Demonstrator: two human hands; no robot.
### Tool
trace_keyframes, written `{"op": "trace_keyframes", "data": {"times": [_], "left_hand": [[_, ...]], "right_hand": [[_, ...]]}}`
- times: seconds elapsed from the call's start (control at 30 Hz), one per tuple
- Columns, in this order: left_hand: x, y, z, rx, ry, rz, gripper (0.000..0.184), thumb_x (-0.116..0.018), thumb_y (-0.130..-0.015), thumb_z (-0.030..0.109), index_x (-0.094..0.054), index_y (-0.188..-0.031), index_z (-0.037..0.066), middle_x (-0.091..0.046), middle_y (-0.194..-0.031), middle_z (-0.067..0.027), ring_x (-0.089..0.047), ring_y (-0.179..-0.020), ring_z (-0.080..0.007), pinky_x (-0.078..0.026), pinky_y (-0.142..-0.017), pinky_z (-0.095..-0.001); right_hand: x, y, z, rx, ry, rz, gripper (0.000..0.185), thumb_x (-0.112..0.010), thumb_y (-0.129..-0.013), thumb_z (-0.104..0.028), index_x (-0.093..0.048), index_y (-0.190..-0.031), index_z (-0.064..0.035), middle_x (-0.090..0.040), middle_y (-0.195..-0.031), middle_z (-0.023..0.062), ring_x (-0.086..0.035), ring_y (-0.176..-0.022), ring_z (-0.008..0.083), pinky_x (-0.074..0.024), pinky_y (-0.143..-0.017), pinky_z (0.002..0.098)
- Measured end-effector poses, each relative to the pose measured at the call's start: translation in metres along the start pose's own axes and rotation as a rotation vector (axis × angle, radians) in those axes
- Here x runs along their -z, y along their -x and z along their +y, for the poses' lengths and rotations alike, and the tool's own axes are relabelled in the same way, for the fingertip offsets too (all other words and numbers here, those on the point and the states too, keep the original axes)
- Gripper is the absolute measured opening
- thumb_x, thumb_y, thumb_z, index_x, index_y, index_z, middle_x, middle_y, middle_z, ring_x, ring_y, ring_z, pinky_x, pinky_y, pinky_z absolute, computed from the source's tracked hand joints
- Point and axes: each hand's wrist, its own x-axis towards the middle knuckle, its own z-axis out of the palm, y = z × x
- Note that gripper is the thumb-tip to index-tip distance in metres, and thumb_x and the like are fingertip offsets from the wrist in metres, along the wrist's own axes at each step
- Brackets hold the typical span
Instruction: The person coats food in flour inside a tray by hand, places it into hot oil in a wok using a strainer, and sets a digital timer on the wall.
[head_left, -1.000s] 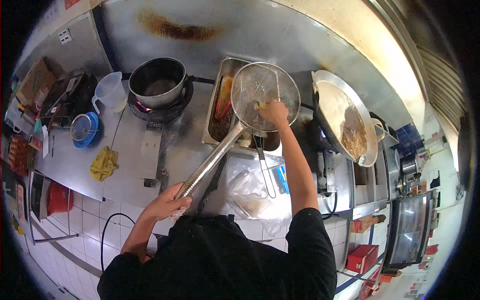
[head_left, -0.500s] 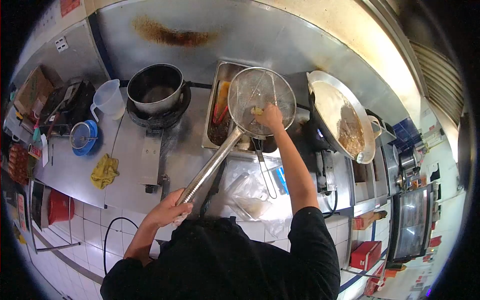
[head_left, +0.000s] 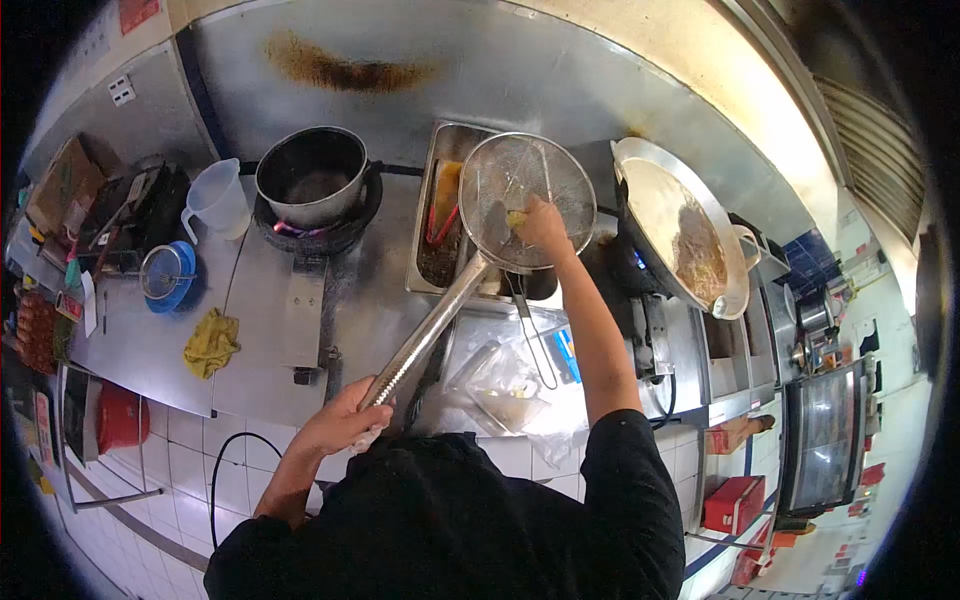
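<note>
My left hand (head_left: 345,415) is wrapped round the long metal handle of a large mesh strainer (head_left: 500,165). The strainer's round basket is over a rectangular steel pan (head_left: 437,140) that has red-edged tongs (head_left: 446,226) in it. Inside the basket, my right hand (head_left: 543,224) is closed with its fingers on a small yellowish piece (head_left: 516,218); its kind is too small to make out. A second, thinner wire handle (head_left: 537,345) sticks out below the strainer, its head hidden. In front of the steel pan lie clear plastic bags (head_left: 500,385).
On the right, a large wok (head_left: 650,200) of pale, bubbling liquid stands on a burner. A black pot (head_left: 310,180) sits over a flame on the left. Nearby are a plastic jug (head_left: 217,200), a small sieve on a blue bowl (head_left: 182,292) and a yellow cloth (head_left: 211,343).
A flame now shows under the black pot. The strainer and both hands have shifted only slightly; the grip on the handle and on the yellowish piece is unchanged.
</note>
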Motion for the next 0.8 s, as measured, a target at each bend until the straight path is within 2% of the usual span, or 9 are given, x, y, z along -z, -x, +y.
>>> {"op": "trace_keyframes", "data": {"times": [0.17,0.27,0.43,0.5,0.53,0.67,0.73,0.77,0.8], "left_hand": [[0.001,0.001,-0.012,0.000,0.004,-0.013,0.021,-0.055,-0.088,0.013,-0.046,-0.103,0.001,-0.046,-0.066,0.0006,-0.039,-0.045,-0.0044,-0.032,-0.036,-0.0205],[0.001,-0.002,-0.016,-0.111,-0.136,-0.005,0.021,-0.055,-0.088,0.013,-0.045,-0.102,0.001,-0.045,-0.065,0.0005,-0.039,-0.043,-0.0042,-0.033,-0.035,-0.0207],[-0.011,0.008,0.014,0.036,0.038,-0.028,0.020,-0.055,-0.088,0.012,-0.046,-0.101,0.001,-0.045,-0.065,0.0003,-0.040,-0.044,-0.0044,-0.033,-0.035,-0.0209],[-0.014,0.009,0.023,0.031,0.011,-0.026,0.021,-0.056,-0.087,0.012,-0.046,-0.102,0.001,-0.046,-0.065,0.0002,-0.040,-0.044,-0.0045,-0.033,-0.035,-0.0208],[-0.014,0.010,0.028,0.019,-0.009,-0.003,0.021,-0.056,-0.086,0.011,-0.047,-0.102,0.001,-0.046,-0.064,0.0001,-0.041,-0.043,-0.0046,-0.032,-0.034,-0.0208],[-0.016,0.024,0.049,0.024,-0.072,0.019,0.021,-0.056,-0.086,0.011,-0.046,-0.102,0.001,-0.045,-0.063,0.0000,-0.038,-0.040,-0.0051,-0.029,-0.031,-0.0213],[-0.026,0.033,0.066,0.022,-0.029,0.027,0.021,-0.058,-0.083,0.010,-0.048,-0.101,0.002,-0.047,-0.063,0.0000,-0.038,-0.039,-0.0052,-0.028,-0.030,-0.0218],[-0.035,0.037,0.080,0.028,-0.043,0.014,0.021,-0.058,-0.083,0.010,-0.048,-0.101,0.002,-0.047,-0.063,0.0000,-0.038,-0.039,-0.0052,-0.028,-0.030,-0.0218],[-0.046,0.042,0.095,0.028,-0.068,0.045,0.023,-0.059,-0.082,0.010,-0.050,-0.100,0.002,-0.048,-0.064,-0.0003,-0.040,-0.041,-0.0053,-0.029,-0.032,-0.0213]], "right_hand": [[-0.011,-0.011,0.017,0.064,0.065,-0.069,0.039,-0.065,-0.069,-0.021,-0.056,-0.100,0.0009,-0.062,-0.093,0.0256,-0.062,-0.087,0.0389,-0.0503,-0.077,0.0451],[-0.012,-0.013,0.020,0.034,0.133,-0.030,0.036,-0.064,-0.068,-0.018,-0.058,-0.100,-0.0008,-0.062,-0.094,0.0245,-0.062,-0.086,0.0397,-0.0505,-0.078,0.0445],[0.013,-0.003,0.011,-0.083,0.106,0.055,0.036,-0.064,-0.069,-0.018,-0.059,-0.102,-0.0043,-0.060,-0.100,0.0217,-0.059,-0.093,0.0395,-0.0501,-0.081,0.0425],[0.043,0.021,-0.006,-0.114,0.154,0.225,0.037,-0.065,-0.070,-0.019,-0.058,-0.103,-0.0048,-0.058,-0.103,0.0200,-0.057,-0.097,0.0370,-0.0495,-0.082,0.0425],[0.059,0.030,-0.010,-0.137,0.158,0.238,0.037,-0.065,-0.070,-0.019,-0.058,-0.103,-0.0048,-0.058,-0.103,0.0200,-0.057,-0.097,0.0370,-0.0495,-0.082,0.0425],[0.139,0.114,-0.019,-0.037,-0.074,0.678,0.033,-0.064,-0.075,-0.019,-0.056,-0.104,-0.0054,-0.057,-0.104,0.0155,-0.057,-0.095,0.0325,-0.0489,-0.074,0.0410],[0.174,0.177,-0.019,-0.128,-0.271,0.814,0.025,-0.066,-0.075,-0.015,-0.060,-0.097,-0.0030,-0.061,-0.093,0.0133,-0.061,-0.082,0.0286,-0.0490,-0.070,0.0348],[0.177,0.204,-0.008,-0.136,-0.430,0.892,0.023,-0.068,-0.075,-0.012,-0.061,-0.095,-0.0024,-0.062,-0.089,0.0119,-0.061,-0.077,0.0234,-0.0489,-0.069,0.0310],[0.190,0.235,-0.005,-0.149,-0.437,0.886,0.024,-0.069,-0.075,-0.010,-0.061,-0.097,-0.0018,-0.061,-0.089,0.0101,-0.060,-0.077,0.0191,-0.0485,-0.069,0.0287]]}}
